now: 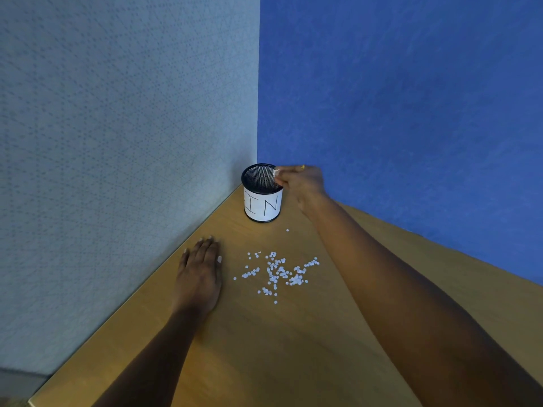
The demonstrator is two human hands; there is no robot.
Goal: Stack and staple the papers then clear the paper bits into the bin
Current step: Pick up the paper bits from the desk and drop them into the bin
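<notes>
1. Right grip [302, 183]: fingertips are pinched on a small clump of white pinched bits [276, 172], held right at the rim of the bin [262, 207], on the rim's side nearest the grip. My read: the drop into the bin is the step in hand.
2. Left grip [199, 274]: released, fingers straight, palm flat on the desk [264, 348], grasping nothing.
3. Bin: a black mesh cup with a white hand-lettered label, upright in the desk corner. It sits just left of the right grip and well ahead of the left grip.
4. Loose bits [279, 271]: scattered on the desk just right of the left grip and well back from the right grip, towards the person. One stray bit [287, 230] lies between the scatter and the bin.
5. Progress: no stacked papers or stapler in view, so I can't confirm the stapling. Clearing is under way, but most bits look to be on the desk. Probably several more pinches, or a sweep.
6. Around: a grey partition [117, 142] beyond the left grip and a blue partition [411, 98] behind the right grip box the bin into the corner. Nothing sits between the scatter and the bin.
7. Risk: the bits are tiny and light, so they could cling to fingers or fall outside the rim. I can't tell what's inside the bin.
</notes>
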